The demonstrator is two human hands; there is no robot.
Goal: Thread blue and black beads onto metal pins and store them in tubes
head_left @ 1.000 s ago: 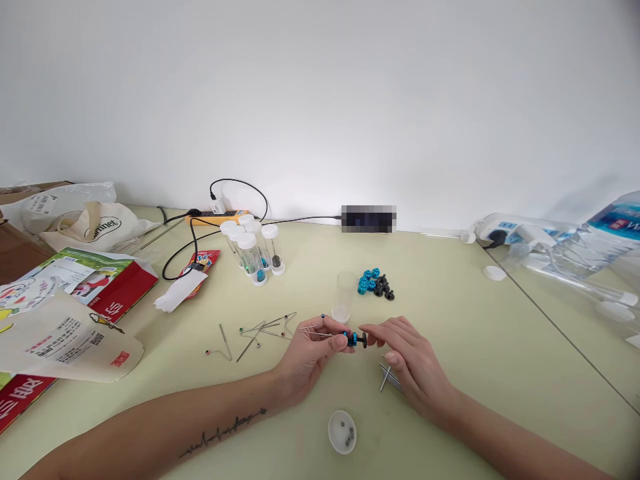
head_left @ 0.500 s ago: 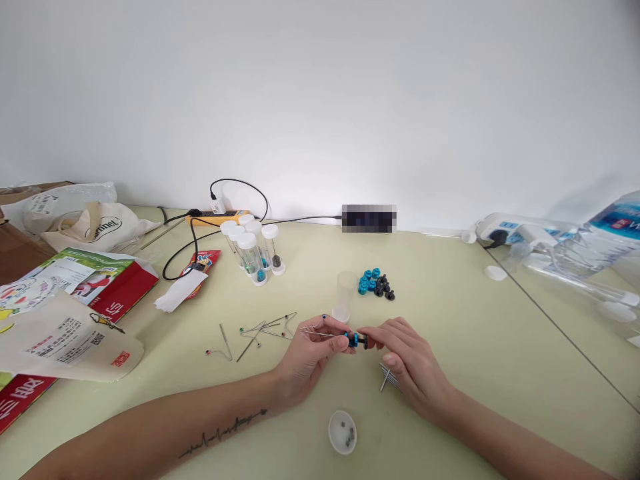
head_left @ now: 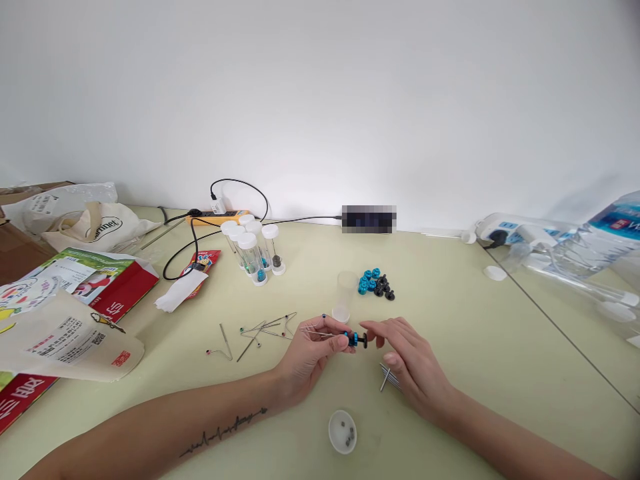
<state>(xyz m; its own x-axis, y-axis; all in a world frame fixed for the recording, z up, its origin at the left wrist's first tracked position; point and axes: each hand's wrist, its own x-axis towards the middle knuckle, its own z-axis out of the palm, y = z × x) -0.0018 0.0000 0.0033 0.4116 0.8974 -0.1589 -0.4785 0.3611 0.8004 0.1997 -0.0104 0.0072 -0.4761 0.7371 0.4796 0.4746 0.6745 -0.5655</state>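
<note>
Just nearside of the clear tube [head_left: 346, 293], left hand [head_left: 311, 350] pinches the blue-and-black part [head_left: 355, 339], right hand [head_left: 414, 360] unladen, thumb wide of index, contact unclear; slack pinch or skewed nudge might drop it, blue collar glossy, black end a flat disc.

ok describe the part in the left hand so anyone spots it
On the pale green table, find the left hand. Pinched there is the blue-and-black part: it joins both colours, unlike the loose blue pieces and black pieces beyond.
</note>
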